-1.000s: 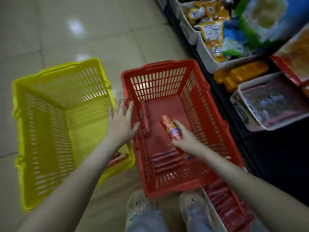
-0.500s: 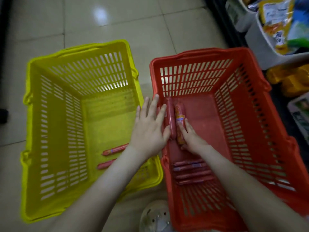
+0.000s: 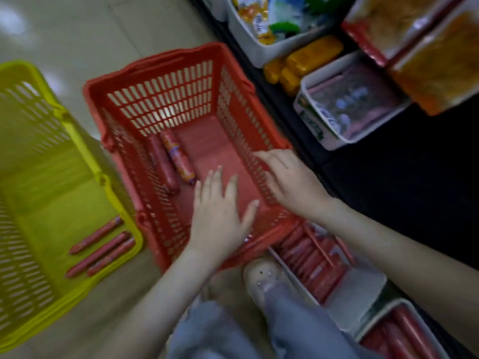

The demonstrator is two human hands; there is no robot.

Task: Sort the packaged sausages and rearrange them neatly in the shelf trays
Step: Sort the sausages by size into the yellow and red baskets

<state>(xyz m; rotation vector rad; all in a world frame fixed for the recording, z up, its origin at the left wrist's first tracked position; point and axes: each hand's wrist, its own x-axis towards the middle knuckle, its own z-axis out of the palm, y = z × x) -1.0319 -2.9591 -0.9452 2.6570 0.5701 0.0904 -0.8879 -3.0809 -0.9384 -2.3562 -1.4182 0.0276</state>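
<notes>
Two thick sausages [image 3: 178, 159] lay side by side on the floor of the red basket [image 3: 160, 99], close along its left wall, and the right one showed a printed label. The left hand [image 3: 220, 216] was spread flat over the basket floor near the front wall, just beside the sausages' near ends, its fingers straight and apart with nothing in them. The right hand [image 3: 290, 177] rested on the basket's right wall with loosely extended fingers; no sausage showed in it, though blur softened the detail. To the left stood the yellow basket [image 3: 26, 104], with three thin sausages [image 3: 99, 253] lying in a row by its near right corner. Beyond the red basket's front right corner, a white shelf tray [image 3: 357, 288] held a packed row of thin red sausages [image 3: 311, 263], partly under the right forearm. A second tray [image 3: 388, 305] at the lower right held thicker red sausages [image 3: 407, 330]. A light shoe [image 3: 261, 275] sat on the floor by the red basket's front wall.
</notes>
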